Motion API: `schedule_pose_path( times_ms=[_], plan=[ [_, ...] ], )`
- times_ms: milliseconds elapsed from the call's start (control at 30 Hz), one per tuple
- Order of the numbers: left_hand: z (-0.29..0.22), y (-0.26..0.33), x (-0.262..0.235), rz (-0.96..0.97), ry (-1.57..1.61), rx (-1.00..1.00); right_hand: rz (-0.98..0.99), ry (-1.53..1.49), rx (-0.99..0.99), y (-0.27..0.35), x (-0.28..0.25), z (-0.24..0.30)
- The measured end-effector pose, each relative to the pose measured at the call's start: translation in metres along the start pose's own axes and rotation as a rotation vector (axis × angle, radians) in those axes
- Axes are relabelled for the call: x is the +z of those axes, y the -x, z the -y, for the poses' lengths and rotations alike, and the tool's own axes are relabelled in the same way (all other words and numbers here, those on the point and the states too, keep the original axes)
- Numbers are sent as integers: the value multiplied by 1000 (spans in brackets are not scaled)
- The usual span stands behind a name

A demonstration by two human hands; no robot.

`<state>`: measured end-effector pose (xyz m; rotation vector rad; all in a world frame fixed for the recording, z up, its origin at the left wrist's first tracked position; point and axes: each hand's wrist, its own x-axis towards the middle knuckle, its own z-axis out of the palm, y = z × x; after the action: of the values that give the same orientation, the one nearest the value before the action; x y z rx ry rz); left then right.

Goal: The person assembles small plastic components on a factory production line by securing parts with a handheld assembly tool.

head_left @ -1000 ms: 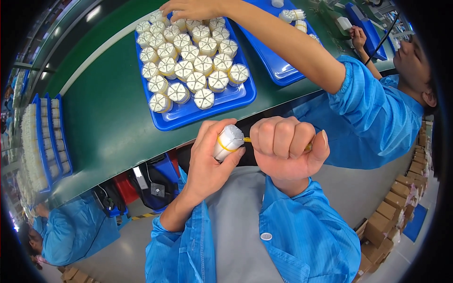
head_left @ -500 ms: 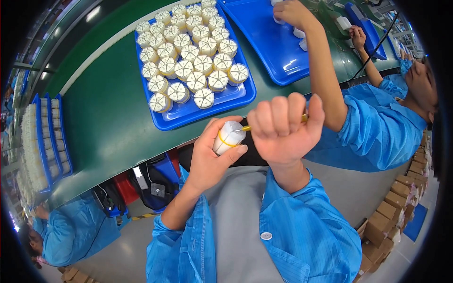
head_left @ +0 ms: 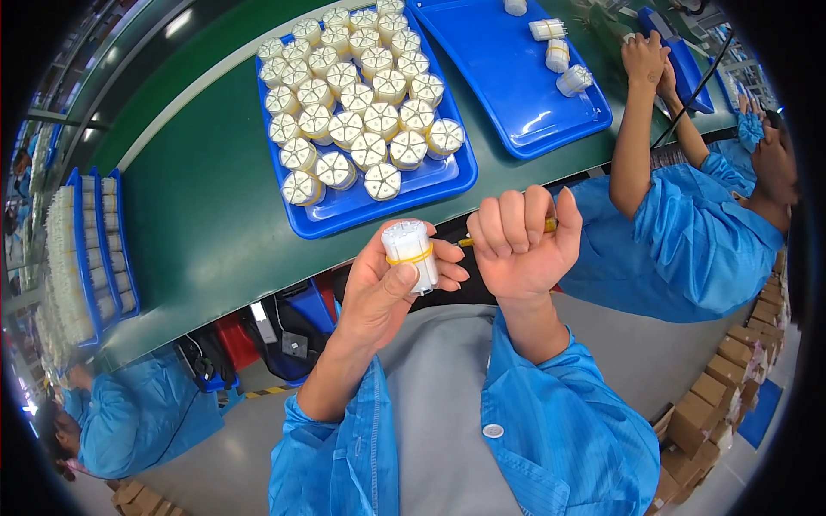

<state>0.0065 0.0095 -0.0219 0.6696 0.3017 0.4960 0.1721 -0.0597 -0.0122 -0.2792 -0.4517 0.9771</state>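
While my left hand (head_left: 383,288) wraps its fingers and thumb round the white bundle (head_left: 410,252), banded in yellow, the bundle's long axis stands nearly upright, top end tipped slightly away toward the blue tray (head_left: 361,202). Just beside it, my right hand (head_left: 520,245) is fisted, knuckles up, around a yellow tool (head_left: 547,226).

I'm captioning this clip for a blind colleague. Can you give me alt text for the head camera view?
The person's left hand holds a white bundle with a yellow band while the right hand is fisted around a yellow tool. Beyond, a blue tray of similar white bundles sits on a green conveyor.
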Motion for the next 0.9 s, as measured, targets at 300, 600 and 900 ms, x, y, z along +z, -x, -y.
schedule_pose_path(
  times_ms=[300, 600, 900],
  plan=[
    [-6, 5, 6, 55, -49, 5, -41, 1, 32, 7, 2, -2],
    [0, 3, -5, 187, 181, 41, -67, 6, 47, 10, 3, -6],
    [-2, 5, 5, 209, -301, 397, -82, 23, 50, 10, 5, -6]
  ],
)
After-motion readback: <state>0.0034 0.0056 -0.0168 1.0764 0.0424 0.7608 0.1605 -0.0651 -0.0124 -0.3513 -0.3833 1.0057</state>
